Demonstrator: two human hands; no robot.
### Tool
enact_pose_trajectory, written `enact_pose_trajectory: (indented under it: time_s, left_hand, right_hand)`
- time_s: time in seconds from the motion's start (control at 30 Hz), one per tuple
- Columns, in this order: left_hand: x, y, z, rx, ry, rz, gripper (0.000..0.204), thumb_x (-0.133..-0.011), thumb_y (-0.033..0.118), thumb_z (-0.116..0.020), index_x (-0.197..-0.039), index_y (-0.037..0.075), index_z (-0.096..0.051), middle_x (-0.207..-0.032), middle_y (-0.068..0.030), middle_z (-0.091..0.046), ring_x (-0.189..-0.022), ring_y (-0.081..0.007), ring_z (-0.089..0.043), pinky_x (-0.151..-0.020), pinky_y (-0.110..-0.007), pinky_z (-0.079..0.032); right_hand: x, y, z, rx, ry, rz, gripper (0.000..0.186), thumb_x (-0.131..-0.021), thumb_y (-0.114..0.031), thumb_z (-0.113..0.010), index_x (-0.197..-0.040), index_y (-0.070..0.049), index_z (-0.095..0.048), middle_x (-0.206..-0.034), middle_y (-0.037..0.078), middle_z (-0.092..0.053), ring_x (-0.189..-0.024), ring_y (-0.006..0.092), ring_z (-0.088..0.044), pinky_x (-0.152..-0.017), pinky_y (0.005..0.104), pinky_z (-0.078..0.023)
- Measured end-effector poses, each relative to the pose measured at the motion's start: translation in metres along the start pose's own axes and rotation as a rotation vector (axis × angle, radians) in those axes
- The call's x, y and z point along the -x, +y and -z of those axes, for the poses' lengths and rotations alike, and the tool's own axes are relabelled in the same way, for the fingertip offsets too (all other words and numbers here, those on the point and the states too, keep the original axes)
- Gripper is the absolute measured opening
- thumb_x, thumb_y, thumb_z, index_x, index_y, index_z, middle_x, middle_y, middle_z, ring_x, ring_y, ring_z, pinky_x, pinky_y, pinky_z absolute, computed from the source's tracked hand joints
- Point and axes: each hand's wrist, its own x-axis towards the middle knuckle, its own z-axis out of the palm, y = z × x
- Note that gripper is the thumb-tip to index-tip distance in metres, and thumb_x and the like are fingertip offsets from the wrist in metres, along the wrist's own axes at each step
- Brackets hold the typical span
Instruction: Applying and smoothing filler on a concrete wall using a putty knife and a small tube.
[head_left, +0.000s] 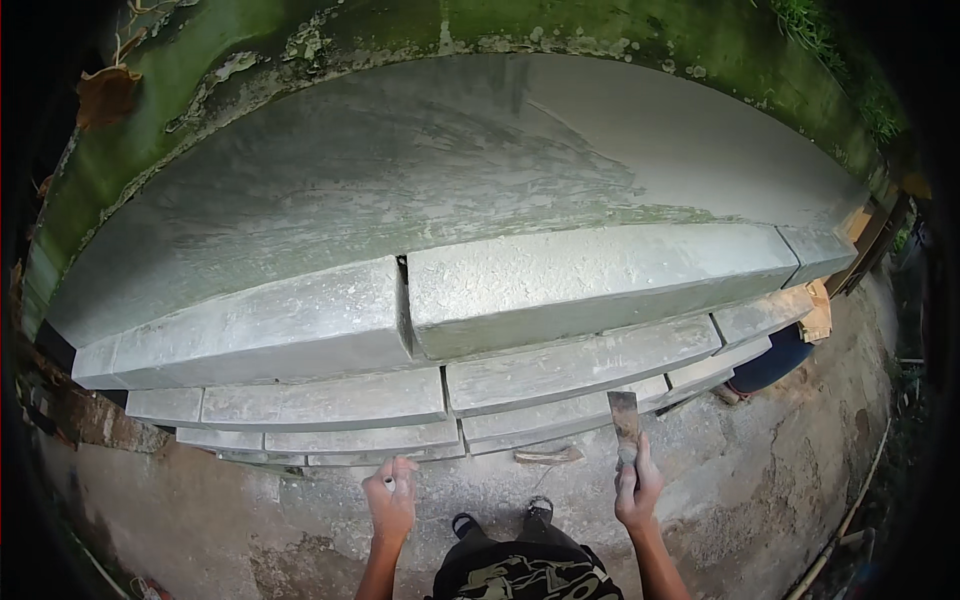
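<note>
In my right hand [640, 485] a scraper [624, 415] is gripped by its handle, with the flat, worn blade pointing up and away from me. The blade tip reaches toward the lower rows of pale, dusty blocks. My left hand [391, 497] is closed in front of the lower blocks on the left. A small round whitish end shows between its fingers, too small to name. Ahead of both hands, the top row holds a long pale block [600, 275], its upper face rough with whitish crumbs, and a smoother block [270, 320] beside it across a dark gap.
Behind the blocks rises a smeared grey plastered wall [400, 150] under a mossy green band [560, 25]. A short piece of wood [548, 455] lies on the concrete ground [760, 470] by the stack. A dark rounded object [770, 362] and torn cardboard [817, 312] sit at the right end.
</note>
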Motion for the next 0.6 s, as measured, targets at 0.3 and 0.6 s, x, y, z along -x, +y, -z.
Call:
enact_pose_trajectory:
  time_s: [0.3,0.6]
  left_hand:
    - [0.119,-0.384,0.075,-0.773,-0.331,0.429,0.030,-0.093,0.025,-0.064,-0.108,-0.001,-0.069,-0.089,-0.0256,-0.071,-0.081,-0.0381,-0.072,-0.078,-0.049,-0.057]
    - [0.072,-0.440,0.051,-0.536,-0.166,0.740,0.026,-0.090,0.017,-0.063,-0.105,-0.004,-0.066,-0.086,-0.0258,-0.071,-0.069,-0.0371,-0.072,-0.059,-0.048,-0.058]
  right_hand:
    - [0.299,0.147,-0.114,0.651,-0.884,-1.467,0.035,-0.092,-0.022,-0.065,-0.119,0.000,-0.069,-0.110,0.027,-0.071,-0.106,0.0402,-0.070,-0.086,0.0457,-0.056]
    - [0.316,0.140,-0.107,0.734,-0.745,-1.442,0.037,-0.083,-0.038,-0.077,-0.104,-0.008,-0.076,-0.106,0.017,-0.075,-0.108,0.0385,-0.071,-0.088,0.0444,-0.058]
